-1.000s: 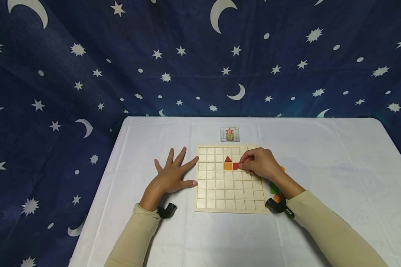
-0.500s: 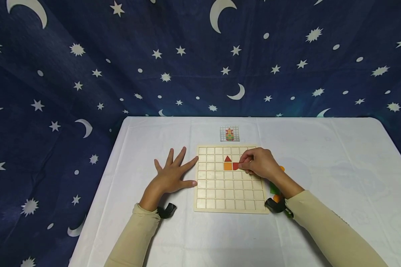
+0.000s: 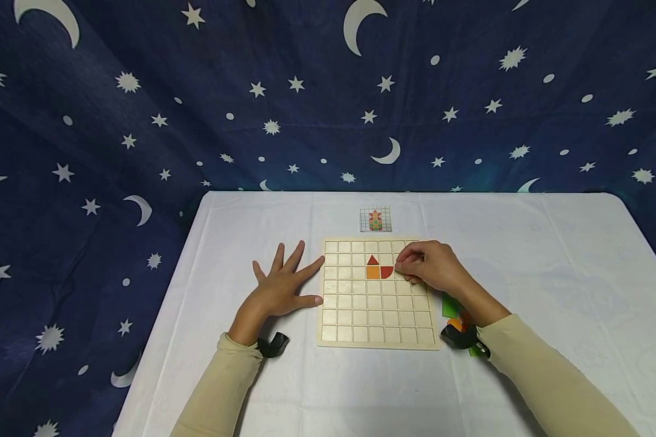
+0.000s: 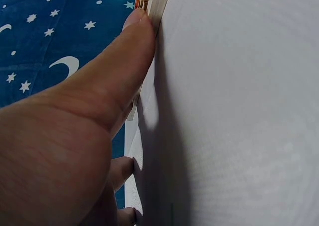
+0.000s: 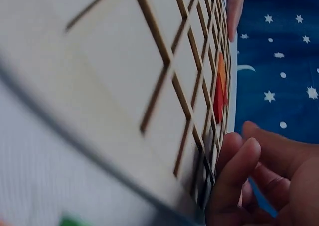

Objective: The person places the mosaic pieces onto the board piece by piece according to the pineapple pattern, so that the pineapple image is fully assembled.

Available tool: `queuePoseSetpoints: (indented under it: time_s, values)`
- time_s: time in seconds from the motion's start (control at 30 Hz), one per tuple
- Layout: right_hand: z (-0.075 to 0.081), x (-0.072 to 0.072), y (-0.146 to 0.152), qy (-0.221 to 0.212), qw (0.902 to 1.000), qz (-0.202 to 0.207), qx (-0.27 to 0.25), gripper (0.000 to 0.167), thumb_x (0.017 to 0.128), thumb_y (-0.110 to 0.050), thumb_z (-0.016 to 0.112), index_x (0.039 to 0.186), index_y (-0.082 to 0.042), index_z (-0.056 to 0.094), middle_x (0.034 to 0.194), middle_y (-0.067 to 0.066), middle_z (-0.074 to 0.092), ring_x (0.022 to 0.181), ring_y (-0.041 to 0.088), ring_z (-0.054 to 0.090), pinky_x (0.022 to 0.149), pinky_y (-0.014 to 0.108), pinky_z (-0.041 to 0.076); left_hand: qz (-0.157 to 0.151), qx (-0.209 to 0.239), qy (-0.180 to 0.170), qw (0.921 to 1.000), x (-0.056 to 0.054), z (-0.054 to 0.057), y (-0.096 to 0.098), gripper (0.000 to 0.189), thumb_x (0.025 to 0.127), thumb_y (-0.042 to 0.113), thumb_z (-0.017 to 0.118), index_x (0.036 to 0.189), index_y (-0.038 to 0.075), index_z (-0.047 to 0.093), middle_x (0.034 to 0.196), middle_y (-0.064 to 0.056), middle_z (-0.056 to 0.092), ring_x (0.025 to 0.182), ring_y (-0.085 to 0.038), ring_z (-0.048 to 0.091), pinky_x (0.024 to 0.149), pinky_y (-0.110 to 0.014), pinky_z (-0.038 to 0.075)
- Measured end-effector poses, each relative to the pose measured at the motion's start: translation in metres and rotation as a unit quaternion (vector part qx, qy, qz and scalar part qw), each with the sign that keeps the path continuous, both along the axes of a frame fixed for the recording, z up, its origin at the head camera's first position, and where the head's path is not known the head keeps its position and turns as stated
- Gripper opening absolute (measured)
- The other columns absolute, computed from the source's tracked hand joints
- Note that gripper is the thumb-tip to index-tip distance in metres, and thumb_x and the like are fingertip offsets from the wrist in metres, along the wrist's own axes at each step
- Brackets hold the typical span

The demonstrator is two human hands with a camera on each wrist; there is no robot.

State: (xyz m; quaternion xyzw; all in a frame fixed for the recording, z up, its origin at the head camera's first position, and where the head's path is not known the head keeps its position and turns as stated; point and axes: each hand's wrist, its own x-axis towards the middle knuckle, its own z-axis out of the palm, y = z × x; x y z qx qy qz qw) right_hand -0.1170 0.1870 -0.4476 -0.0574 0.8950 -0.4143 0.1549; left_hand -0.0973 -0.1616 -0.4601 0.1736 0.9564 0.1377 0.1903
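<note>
A wooden grid board (image 3: 359, 317) lies on the white table. On it sit a red triangle (image 3: 373, 261), an orange square (image 3: 373, 272) right below it, and a red quarter-circle tile (image 3: 386, 272) beside the square. My left hand (image 3: 281, 288) is spread flat at the board's left side, its thumb against the edge in the left wrist view. Just right of the quarter circle, my right hand (image 3: 429, 265) hovers over the board with bent fingers (image 5: 238, 169). Nothing shows between its thumb and fingertips.
Beyond the board lies a small pattern card (image 3: 376, 220) with a coloured figure on a grid. Loose green pieces (image 3: 449, 306) and orange pieces (image 3: 455, 325) lie right of the board, partly hidden by my right wrist. A starry dark blue cloth (image 3: 306, 103) hangs behind the table.
My right hand has let go of the red quarter-circle tile and drawn slightly right, so the whole tile shows in its cell. The left hand has stayed in place.
</note>
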Motion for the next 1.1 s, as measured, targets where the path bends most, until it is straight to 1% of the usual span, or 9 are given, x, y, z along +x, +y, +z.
queuePoseSetpoints:
  time_s: [0.1,0.17,0.3,0.4,0.47,0.6,0.7,0.9,1.1]
  values:
    - [0.006,0.0,0.009,0.012,0.9995,-0.013,0.025,0.011,0.093,-0.029,0.076,0.097,-0.019,0.077,0.081,0.001,0.073,0.072,0.019,0.062,0.067,0.031,0.049,0.001,0.002,0.001,1.0,0.0,0.0,0.0,0.088,0.085,0.07,0.067,0.16,0.045,0.027,0.174,-0.004,-0.002,0.157,-0.045,-0.014,0.103,-0.089,-0.005]
    - [0.011,0.001,0.017,0.011,0.9992,-0.02,0.033,0.016,0.094,-0.034,0.074,0.101,-0.02,0.078,0.089,0.003,0.074,0.077,0.023,0.061,0.066,0.033,0.05,0.001,0.002,0.001,1.0,0.0,0.0,0.0,0.088,0.085,0.07,0.067,0.16,0.045,0.027,0.174,-0.004,-0.002,0.157,-0.045,-0.014,0.104,-0.089,-0.005]
    - [0.017,0.002,0.036,0.026,0.9976,-0.015,0.063,0.03,0.097,-0.043,0.069,0.111,-0.018,0.077,0.108,0.008,0.076,0.095,0.029,0.065,0.081,0.042,0.055,0.002,0.005,-0.002,1.0,0.0,0.0,0.001,0.089,0.085,0.07,0.067,0.16,0.045,0.027,0.174,-0.003,-0.002,0.157,-0.045,-0.014,0.104,-0.089,-0.006]
    - [0.017,0.004,0.05,0.041,0.9944,-0.01,0.097,0.037,0.098,-0.045,0.068,0.115,-0.014,0.077,0.115,0.011,0.074,0.106,0.03,0.063,0.094,0.049,0.052,0.001,0.005,-0.001,1.0,0.0,0.0,0.001,0.089,0.085,0.07,0.068,0.16,0.045,0.027,0.174,-0.003,-0.002,0.157,-0.044,-0.014,0.104,-0.089,-0.007]
    - [0.015,0.005,0.058,0.049,0.9922,-0.004,0.114,0.036,0.097,-0.041,0.07,0.115,-0.012,0.077,0.11,0.011,0.074,0.101,0.029,0.062,0.092,0.049,0.052,0.002,0.005,0.0,1.0,0.0,0.0,0.001,0.089,0.085,0.07,0.068,0.16,0.045,0.027,0.174,-0.003,-0.001,0.157,-0.044,-0.015,0.104,-0.089,-0.007]
    - [0.009,0.007,0.071,0.094,0.986,0.022,0.136,0.025,0.092,-0.028,0.077,0.109,-0.011,0.08,0.096,0.005,0.072,0.088,0.023,0.059,0.081,0.04,0.05,0.001,0.005,0.002,1.0,0.0,0.0,0.001,0.089,0.085,0.07,0.068,0.16,0.045,0.027,0.174,-0.004,-0.001,0.157,-0.045,-0.014,0.104,-0.089,-0.006]
    - [0.006,0.007,0.078,0.118,0.9808,0.037,0.15,0.022,0.089,-0.025,0.08,0.106,-0.01,0.08,0.092,0.003,0.072,0.086,0.021,0.06,0.08,0.04,0.049,0.0,0.005,0.002,1.0,0.0,0.0,0.0,0.089,0.085,0.069,0.068,0.16,0.045,0.027,0.174,-0.004,-0.001,0.157,-0.045,-0.014,0.103,-0.089,-0.006]
    - [0.005,0.006,0.082,0.117,0.9767,0.039,0.176,0.028,0.085,-0.025,0.085,0.107,-0.008,0.079,0.091,0.006,0.07,0.085,0.023,0.058,0.079,0.04,0.048,0.0,0.003,0.001,1.0,0.0,0.0,0.0,0.089,0.085,0.069,0.068,0.16,0.045,0.026,0.174,-0.003,-0.001,0.157,-0.045,-0.014,0.103,-0.089,-0.005]
    - [0.004,0.006,0.083,0.108,0.977,0.043,0.179,0.022,0.084,-0.02,0.084,0.101,-0.007,0.079,0.088,0.005,0.068,0.082,0.022,0.056,0.075,0.037,0.046,0.001,0.002,0.002,1.0,0.0,0.0,0.0,0.089,0.085,0.069,0.068,0.16,0.044,0.027,0.174,-0.004,-0.001,0.157,-0.045,-0.014,0.104,-0.089,-0.006]
